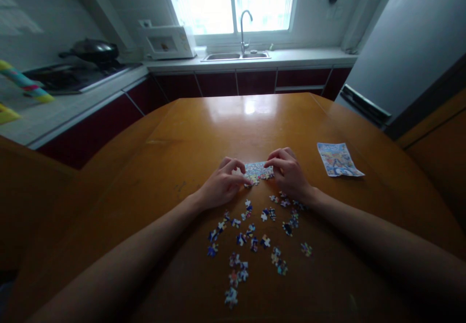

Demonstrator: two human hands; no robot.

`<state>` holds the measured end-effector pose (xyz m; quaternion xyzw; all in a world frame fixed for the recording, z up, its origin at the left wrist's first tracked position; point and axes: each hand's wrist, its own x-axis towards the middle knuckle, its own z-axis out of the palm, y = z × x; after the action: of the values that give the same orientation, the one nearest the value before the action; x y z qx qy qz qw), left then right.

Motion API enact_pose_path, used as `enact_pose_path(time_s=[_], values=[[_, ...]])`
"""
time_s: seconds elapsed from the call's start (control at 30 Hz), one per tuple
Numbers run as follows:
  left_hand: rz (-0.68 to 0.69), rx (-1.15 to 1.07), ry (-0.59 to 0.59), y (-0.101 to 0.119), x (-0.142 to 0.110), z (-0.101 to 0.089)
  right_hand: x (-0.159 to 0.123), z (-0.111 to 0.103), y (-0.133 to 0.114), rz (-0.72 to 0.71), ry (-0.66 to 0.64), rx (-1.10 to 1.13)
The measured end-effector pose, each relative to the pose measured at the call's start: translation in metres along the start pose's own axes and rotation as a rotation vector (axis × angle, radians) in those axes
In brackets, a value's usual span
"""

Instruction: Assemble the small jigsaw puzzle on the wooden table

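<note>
A partly joined jigsaw puzzle (pixel 257 171) lies flat on the wooden table, its lower edge uneven. My left hand (pixel 226 179) grips its left side, with bent fingers at the upper corner and the thumb at the lower edge. On the opposite side, my right hand (pixel 287 168) has its fingers curled and pressed to the upper right corner; part of that edge is hidden beneath them. Several loose puzzle pieces (pixel 254 243) are scattered between my forearms, some in small clusters. A few more pieces (pixel 285 201) lie just below my right wrist.
A creased printed picture sheet (pixel 338 160) lies to the right on the wooden table (pixel 233 124). Beyond are a sink (pixel 223 57) with a faucet, a microwave (pixel 167 42), and a stove with a black pan (pixel 95 50). A fridge (pixel 407 46) stands at right.
</note>
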<state>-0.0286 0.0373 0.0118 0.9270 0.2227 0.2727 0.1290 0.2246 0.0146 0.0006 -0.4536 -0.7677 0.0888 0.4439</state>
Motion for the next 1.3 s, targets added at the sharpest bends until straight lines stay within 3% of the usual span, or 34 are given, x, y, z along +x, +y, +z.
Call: enact_pose_path(time_s=[0.17,0.53,1.3], values=[[0.004,0.014,-0.009,-0.002,-0.001,0.002,-0.001,0.002,0.001,-0.039,-0.042,-0.013],[-0.015,-0.011,-0.011,-0.004,-0.002,0.004,-0.005,0.002,-0.007,-0.194,-0.346,-0.081],[-0.008,-0.018,-0.032,-0.007,-0.003,0.007,-0.003,0.004,-0.005,-0.153,-0.378,-0.079]])
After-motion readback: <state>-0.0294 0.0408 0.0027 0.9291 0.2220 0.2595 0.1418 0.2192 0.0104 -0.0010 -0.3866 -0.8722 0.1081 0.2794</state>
